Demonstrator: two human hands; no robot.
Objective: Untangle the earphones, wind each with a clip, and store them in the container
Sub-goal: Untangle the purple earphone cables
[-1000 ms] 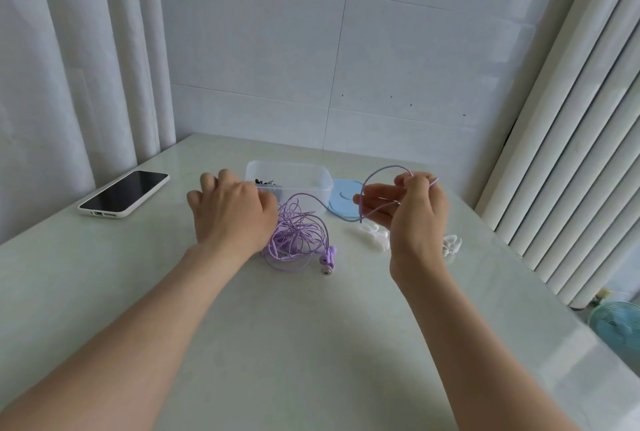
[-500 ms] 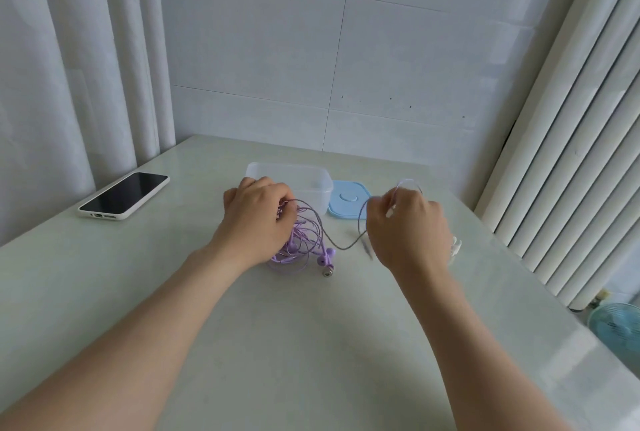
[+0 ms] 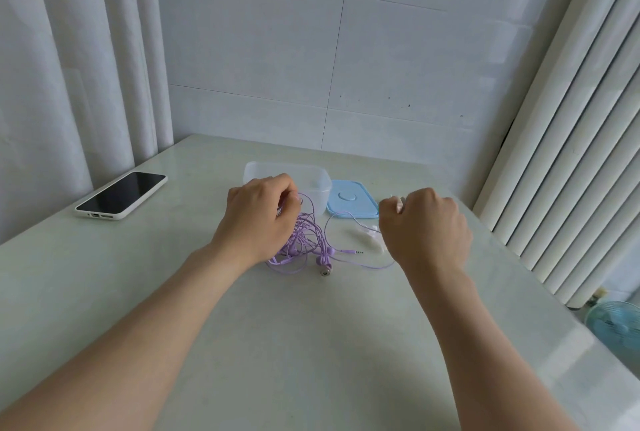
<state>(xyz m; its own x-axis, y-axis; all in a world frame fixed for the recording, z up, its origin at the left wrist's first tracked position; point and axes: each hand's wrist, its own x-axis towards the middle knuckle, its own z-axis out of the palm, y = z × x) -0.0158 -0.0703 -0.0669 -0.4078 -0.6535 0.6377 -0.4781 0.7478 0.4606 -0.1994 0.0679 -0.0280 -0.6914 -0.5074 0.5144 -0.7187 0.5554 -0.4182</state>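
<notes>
A tangle of purple earphones (image 3: pixel 304 240) lies on the pale table (image 3: pixel 311 344), with its earbuds (image 3: pixel 325 259) and plug (image 3: pixel 356 252) on the surface. My left hand (image 3: pixel 259 219) grips the top of the tangle with curled fingers. My right hand (image 3: pixel 426 226) is curled to the right of it, and a thin pale bit of cable shows at its thumb. A purple loop runs from the tangle toward that hand. White earphones (image 3: pixel 367 236) lie between my hands. Behind stand the clear container (image 3: pixel 287 169) and its blue lid (image 3: pixel 351 200).
A phone in a white case (image 3: pixel 121 195) lies at the table's left edge. Curtains hang on the left and right, with a tiled wall behind. A small blue fan (image 3: pixel 616 326) stands on the floor beyond the table's right edge.
My right hand has come down from its raised position and moved right, and the purple plug now lies on the table. My left hand shifted right onto the tangle and grips it.
</notes>
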